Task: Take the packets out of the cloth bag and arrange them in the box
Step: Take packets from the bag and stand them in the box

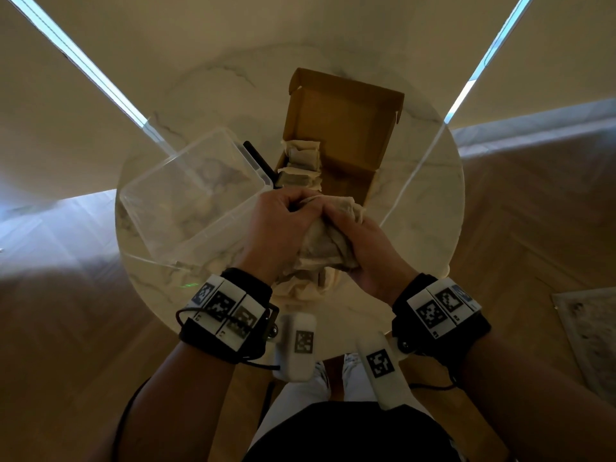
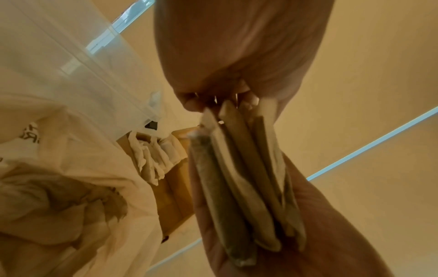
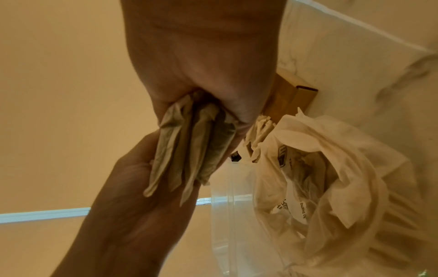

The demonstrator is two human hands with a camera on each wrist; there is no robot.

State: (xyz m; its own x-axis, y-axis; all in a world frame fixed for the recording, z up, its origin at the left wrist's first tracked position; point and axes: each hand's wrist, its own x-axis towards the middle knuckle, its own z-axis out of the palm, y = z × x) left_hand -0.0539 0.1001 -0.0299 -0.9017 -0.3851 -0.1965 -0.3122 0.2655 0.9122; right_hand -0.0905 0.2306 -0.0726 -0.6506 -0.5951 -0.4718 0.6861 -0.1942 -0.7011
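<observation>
Both hands, left hand (image 1: 279, 225) and right hand (image 1: 358, 243), grip one bundle of packets (image 1: 328, 241) above the cloth bag (image 1: 300, 288), near the box (image 1: 346, 128).

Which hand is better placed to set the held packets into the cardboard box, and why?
Probably the right hand: it cradles the packets from below, nearer the box's bare right half. The left hand only pinches their top edges.

A round marble table (image 1: 416, 181) stands on wood flooring (image 1: 533, 211) beside drawn beige blinds (image 1: 233, 25).
</observation>
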